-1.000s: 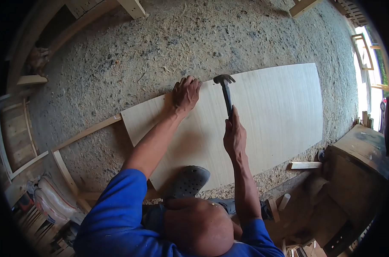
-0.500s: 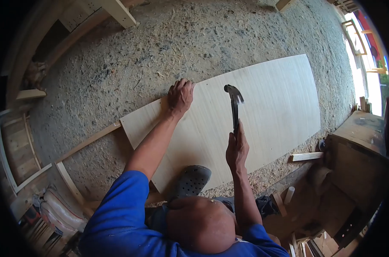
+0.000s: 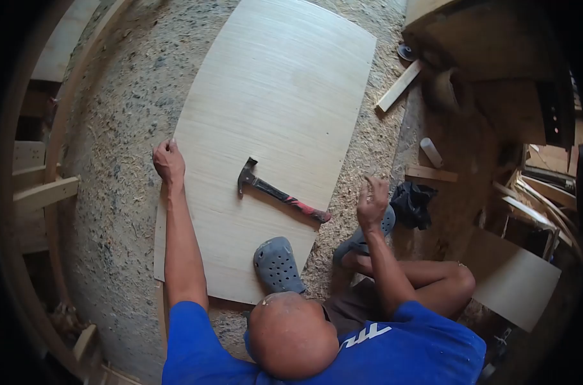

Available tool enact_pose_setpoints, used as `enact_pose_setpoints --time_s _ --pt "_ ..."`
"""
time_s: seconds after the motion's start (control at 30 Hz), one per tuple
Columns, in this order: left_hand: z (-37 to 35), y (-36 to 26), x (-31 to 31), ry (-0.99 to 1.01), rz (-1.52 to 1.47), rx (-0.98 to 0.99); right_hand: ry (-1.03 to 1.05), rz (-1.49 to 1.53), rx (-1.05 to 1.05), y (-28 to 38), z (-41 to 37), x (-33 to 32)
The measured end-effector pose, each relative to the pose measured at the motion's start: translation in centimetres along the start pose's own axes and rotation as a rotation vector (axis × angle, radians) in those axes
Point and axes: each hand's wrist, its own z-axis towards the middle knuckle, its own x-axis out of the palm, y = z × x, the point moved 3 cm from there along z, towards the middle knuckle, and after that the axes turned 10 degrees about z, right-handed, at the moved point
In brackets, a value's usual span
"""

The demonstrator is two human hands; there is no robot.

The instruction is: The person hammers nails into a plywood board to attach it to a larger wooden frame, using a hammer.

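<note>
A pale plywood sheet (image 3: 272,83) lies over a wooden frame on the ground. Its left edge is at my left hand (image 3: 169,163), whose fingers are curled closed around that edge. On the sheet rests a claw hammer (image 3: 275,194) with a black head and a red-and-black handle, touched by neither hand. To the right, past the sheet's edge, my right hand (image 3: 373,204) is raised with loosely bent fingers apart and nothing visible in them. One foot in a grey clog (image 3: 278,264) stands on the sheet's near part.
A black plastic bag (image 3: 413,204) lies right of my right hand. Beyond it are a white cylinder (image 3: 430,153), a wood offcut (image 3: 399,86) and stacked scraps (image 3: 540,202). Wooden framing (image 3: 54,192) stands at the left. Shavings cover the rough ground (image 3: 121,167).
The hammer has left my right hand and lies on the sheet. That hand has moved right, off the sheet. My view has turned, so the sheet now points upward.
</note>
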Motion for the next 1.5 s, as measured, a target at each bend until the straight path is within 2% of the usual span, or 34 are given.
enact_pose_setpoints --time_s 0.1,0.17,0.23,0.3,0.33,0.4,0.43,0.5,0.57,0.63,0.7,0.8,0.9,1.03,1.1,1.17,1.2,1.23,1.3,1.37,1.4,1.43,1.47,1.5 --pt "1.3 2.0 2.4 -0.001 0.037 -0.03 -0.45 -0.243 0.26 -11.8 1.2 -7.6" --pt "1.1 1.7 1.9 0.04 0.02 -0.13 -0.776 -0.233 0.543 -20.2 0.3 -12.3" --pt "1.0 2.3 2.7 -0.037 0.116 -0.038 -0.782 -0.346 0.663 -24.5 -0.7 -15.7" --pt "1.1 2.7 3.2 -0.141 0.169 0.028 -0.326 -0.211 0.779 -27.7 -1.4 -16.4" --pt "1.0 2.7 3.8 -0.137 0.165 0.032 -0.332 -0.216 0.782 -28.6 -1.8 -16.5" --pt "1.0 3.0 3.6 -0.183 0.216 0.076 0.143 -0.508 1.011 -31.5 -2.5 -13.9" --pt "1.0 3.0 3.5 -0.193 0.227 0.07 0.152 -0.498 1.003 -34.8 -3.9 -13.0" --pt "1.2 3.0 3.4 -0.148 0.14 0.034 0.165 -0.418 0.794 -40.9 -6.9 -10.9" --pt "1.2 3.4 3.2 -0.112 0.109 0.004 -0.077 -0.333 0.884 -33.6 -5.2 -10.4" --pt "1.1 3.2 2.8 -0.039 0.089 -0.04 -0.064 -0.354 0.795 -31.1 -4.3 -10.4" --pt "0.9 2.8 2.6 -0.043 0.093 -0.025 -0.075 -0.357 0.846 -29.9 -4.0 -10.8" --pt "0.3 1.7 1.9 -0.044 0.066 -0.058 0.052 -0.424 0.815 -31.6 -4.1 -11.2" --pt "0.3 2.2 2.1 -0.067 0.087 -0.039 0.179 -0.305 0.688 -37.0 -5.0 -11.5" --pt "-0.1 1.7 1.4 -0.024 0.031 -0.074 0.191 -0.472 0.775 -34.8 -3.4 -12.3" --pt "-0.1 1.2 0.9 0.023 -0.033 -0.075 0.504 -0.656 0.607 -31.4 -1.7 -12.4" --pt "-0.1 1.4 0.5 0.021 -0.061 -0.075 0.295 -0.63 0.777 -28.1 -0.5 -13.2" --pt "-0.4 1.2 0.4 0.05 -0.09 -0.074 0.366 -0.717 0.751 -29.1 0.1 -13.8" --pt "-0.5 1.0 0.1 0.072 -0.118 -0.074 0.433 -0.8 0.717 -30.1 1.1 -14.0" --pt "-0.6 0.6 -0.7 0.11 -0.121 -0.068 0.714 -1.018 0.473 -26.2 3.6 -14.3" --pt "-1.4 -0.5 -1.4 0.058 -0.065 -0.07 0.767 -1.022 0.359 -20.4 6.7 -13.3" --pt "-2.7 -1.7 -1.6 -0.088 0.022 -0.062 0.809 -1.032 0.278 -16.8 7.6 -12.5" --pt "-4.3 -4.6 -3.7 -0.19 -0.011 -0.005 0.815 -1.029 0.26 -12.1 8.5 -11.5" --pt "-5.9 -7.0 -5.1 -0.247 -0.091 0.052 0.779 -0.858 0.059 -6.2 9.3 -9.8" --pt "-7.6 -8.8 -5.3 -0.209 -0.22 0.063 0.735 -0.685 -0.134 -1.8 9.7 -7.7"
